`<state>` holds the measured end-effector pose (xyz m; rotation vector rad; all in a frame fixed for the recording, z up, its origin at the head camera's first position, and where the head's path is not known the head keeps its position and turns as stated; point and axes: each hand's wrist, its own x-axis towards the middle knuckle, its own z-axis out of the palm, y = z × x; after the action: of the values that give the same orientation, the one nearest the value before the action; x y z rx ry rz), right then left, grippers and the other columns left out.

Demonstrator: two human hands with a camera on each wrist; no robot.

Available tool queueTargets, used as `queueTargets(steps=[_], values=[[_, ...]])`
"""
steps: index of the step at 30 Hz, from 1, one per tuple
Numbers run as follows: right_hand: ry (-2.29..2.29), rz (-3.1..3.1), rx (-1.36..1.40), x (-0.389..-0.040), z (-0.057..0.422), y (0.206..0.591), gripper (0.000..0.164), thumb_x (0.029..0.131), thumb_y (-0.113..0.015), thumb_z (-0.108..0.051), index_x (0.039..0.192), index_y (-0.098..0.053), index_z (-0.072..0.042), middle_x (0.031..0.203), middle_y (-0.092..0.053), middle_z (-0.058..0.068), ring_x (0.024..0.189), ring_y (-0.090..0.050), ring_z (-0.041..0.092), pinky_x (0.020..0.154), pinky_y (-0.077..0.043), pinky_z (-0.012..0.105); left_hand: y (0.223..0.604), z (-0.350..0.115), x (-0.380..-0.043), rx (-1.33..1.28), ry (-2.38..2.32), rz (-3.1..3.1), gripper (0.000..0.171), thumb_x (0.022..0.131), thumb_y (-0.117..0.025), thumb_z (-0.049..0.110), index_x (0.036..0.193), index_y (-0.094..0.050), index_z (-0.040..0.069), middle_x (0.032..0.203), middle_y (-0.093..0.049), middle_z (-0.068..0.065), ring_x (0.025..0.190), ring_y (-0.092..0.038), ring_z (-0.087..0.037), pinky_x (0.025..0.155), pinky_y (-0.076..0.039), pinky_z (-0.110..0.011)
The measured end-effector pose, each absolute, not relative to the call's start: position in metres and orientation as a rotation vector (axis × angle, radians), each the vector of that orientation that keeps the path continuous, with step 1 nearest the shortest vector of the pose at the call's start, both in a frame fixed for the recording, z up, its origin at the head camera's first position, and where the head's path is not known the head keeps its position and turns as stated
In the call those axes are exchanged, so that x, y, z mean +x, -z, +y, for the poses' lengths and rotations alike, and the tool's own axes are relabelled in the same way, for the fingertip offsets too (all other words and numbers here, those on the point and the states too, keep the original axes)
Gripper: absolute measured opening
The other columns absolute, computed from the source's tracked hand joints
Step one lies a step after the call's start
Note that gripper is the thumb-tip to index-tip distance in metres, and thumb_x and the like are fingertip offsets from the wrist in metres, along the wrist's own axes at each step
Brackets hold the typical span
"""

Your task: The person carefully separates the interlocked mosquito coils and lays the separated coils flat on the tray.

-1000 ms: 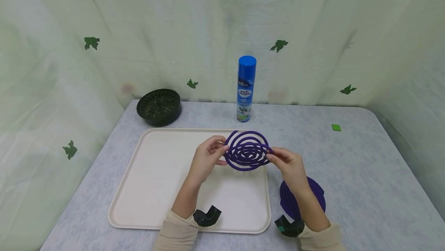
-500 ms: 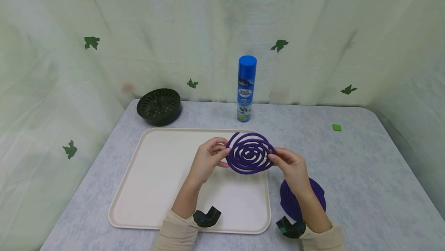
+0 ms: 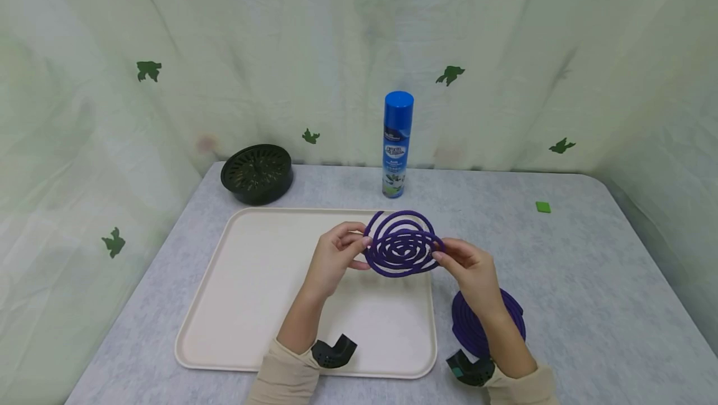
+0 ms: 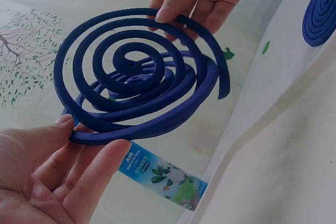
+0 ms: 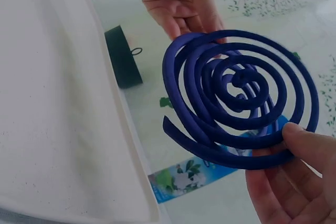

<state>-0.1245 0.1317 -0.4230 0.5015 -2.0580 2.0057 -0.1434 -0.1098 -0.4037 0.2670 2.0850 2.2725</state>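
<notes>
A purple double mosquito coil [image 3: 405,245] is held up over the right part of the white tray, between both hands. My left hand [image 3: 331,258] pinches its left edge between thumb and fingers. On the opposite edge, my right hand [image 3: 471,271] grips an outer ring with thumb and fingertips. The left wrist view shows two interleaved spirals in the coil [image 4: 147,129], tilted apart, with gaps between their rings. One loose outer end of the coil [image 5: 178,139] sticks out in the right wrist view. More stacked purple coils [image 3: 507,305] lie on the table, partly hidden by the right forearm.
Beneath the hands lies the white tray [image 3: 252,293]. Behind it stand a round dark green slotted holder [image 3: 258,174] at the left and a blue air freshener can [image 3: 396,143]. A small green square [image 3: 542,207] lies at the back right.
The two spirals came closer to lying over each other half a second ago and now stand apart again. Both hands keep their grip and have barely moved.
</notes>
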Motion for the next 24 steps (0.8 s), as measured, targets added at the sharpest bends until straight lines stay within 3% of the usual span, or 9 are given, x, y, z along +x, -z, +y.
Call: queueTargets(steps=[11, 17, 24], values=[[-1.841, -2.095, 0.526, -0.118, 0.123, 0.41, 0.016, 0.079, -0.056, 0.016, 0.094, -0.059, 0.013, 0.089, -0.06, 0.023, 0.081, -0.061, 0.01, 0.07, -0.051, 0.021, 0.405, -0.109, -0.144, 0.278, -2.367, 2.028, 0.023, 0.085, -0.06, 0.001, 0.104, -0.053, -0.009, 0.083, -0.063, -0.013, 0.075, -0.061, -0.019, 0.056, -0.053, -0.042], [-1.827, -2.091, 0.492, -0.115, 0.12, 0.404, 0.015, 0.079, -0.057, 0.014, 0.094, -0.06, 0.013, 0.086, -0.061, 0.02, 0.073, -0.061, 0.017, 0.06, -0.053, 0.025, 0.404, -0.108, -0.143, 0.297, -2.386, 2.012, 0.023, 0.085, -0.06, 0.0, 0.104, -0.053, -0.01, 0.083, -0.061, -0.013, 0.075, -0.061, -0.019, 0.055, -0.053, -0.041], [-1.903, -2.06, 0.474, -0.115, 0.12, 0.405, 0.015, 0.081, -0.056, 0.012, 0.096, -0.059, 0.013, 0.083, -0.061, 0.021, 0.069, -0.061, 0.016, 0.056, -0.052, 0.026, 0.406, -0.107, -0.143, 0.284, -2.426, 1.994, 0.022, 0.085, -0.059, -0.002, 0.104, -0.053, -0.009, 0.081, -0.061, -0.011, 0.074, -0.061, -0.018, 0.055, -0.053, -0.04]])
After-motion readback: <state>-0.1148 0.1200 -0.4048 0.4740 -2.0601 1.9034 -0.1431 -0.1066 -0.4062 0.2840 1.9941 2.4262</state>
